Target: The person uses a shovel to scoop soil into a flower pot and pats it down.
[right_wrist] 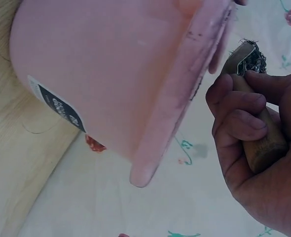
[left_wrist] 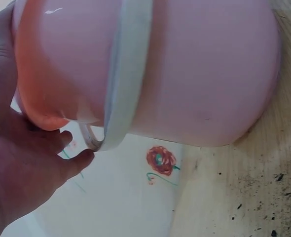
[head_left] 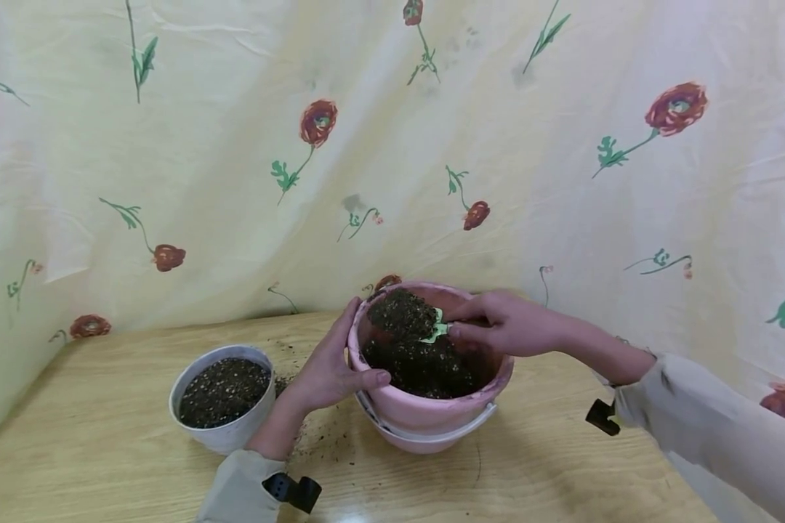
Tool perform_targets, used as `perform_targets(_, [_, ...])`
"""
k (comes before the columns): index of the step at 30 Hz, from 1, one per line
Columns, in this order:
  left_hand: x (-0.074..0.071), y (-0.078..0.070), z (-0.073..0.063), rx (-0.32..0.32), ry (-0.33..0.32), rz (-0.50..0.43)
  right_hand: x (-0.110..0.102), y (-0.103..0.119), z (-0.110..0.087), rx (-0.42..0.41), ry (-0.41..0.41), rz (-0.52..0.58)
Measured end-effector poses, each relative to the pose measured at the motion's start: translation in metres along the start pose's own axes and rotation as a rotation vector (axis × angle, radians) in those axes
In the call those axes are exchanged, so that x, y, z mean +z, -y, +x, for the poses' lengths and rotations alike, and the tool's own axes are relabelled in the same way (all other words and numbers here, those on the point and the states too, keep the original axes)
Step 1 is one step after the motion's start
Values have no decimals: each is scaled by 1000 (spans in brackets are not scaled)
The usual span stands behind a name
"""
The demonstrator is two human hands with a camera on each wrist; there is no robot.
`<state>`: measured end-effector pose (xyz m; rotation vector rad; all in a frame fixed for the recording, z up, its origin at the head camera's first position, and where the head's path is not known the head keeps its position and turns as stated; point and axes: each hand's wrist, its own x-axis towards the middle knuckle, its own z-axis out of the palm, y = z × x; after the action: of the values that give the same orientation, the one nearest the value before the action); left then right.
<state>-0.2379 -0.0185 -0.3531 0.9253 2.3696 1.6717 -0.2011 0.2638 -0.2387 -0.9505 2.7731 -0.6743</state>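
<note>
A pink bucket (head_left: 419, 412) of dark potting soil (head_left: 425, 370) stands tilted toward me in the head view. At its left side my left hand (head_left: 327, 374) holds the rim, thumb over the near edge and fingers along the outer wall. My right hand (head_left: 513, 325) grips a small garden trowel (head_left: 438, 328) over the bucket's mouth. Heaped soil (head_left: 402, 312) covers the trowel's blade. In the right wrist view the fingers curl round its short handle (right_wrist: 265, 150), with the loaded blade just beyond the bucket's rim (right_wrist: 177, 103).
Left of the bucket sits a whitish pot (head_left: 219, 438) filled with speckled soil. Soil crumbs (head_left: 320, 439) lie scattered on the wooden table (head_left: 105, 436) between them. A white bail handle (left_wrist: 128, 74) hangs round the bucket. Flowered cloth (head_left: 235, 145) hangs behind.
</note>
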Motion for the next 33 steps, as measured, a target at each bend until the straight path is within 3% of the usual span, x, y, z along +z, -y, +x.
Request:
perform_targets(7, [-2,-2,-1,35,-20,114,-1,0,-3,22,-29,27])
perform_targets(17, [-8,-11,-6,8,-67,207,-10,0,-2,-11,-81,7])
perform_targets(25, [-14,-9,-12,42,-82,236,-17,6,-1,-11,-22,5])
perform_targets(33, [-16,-7,-15,33,-91,262,-25,9,1,-44,38,19])
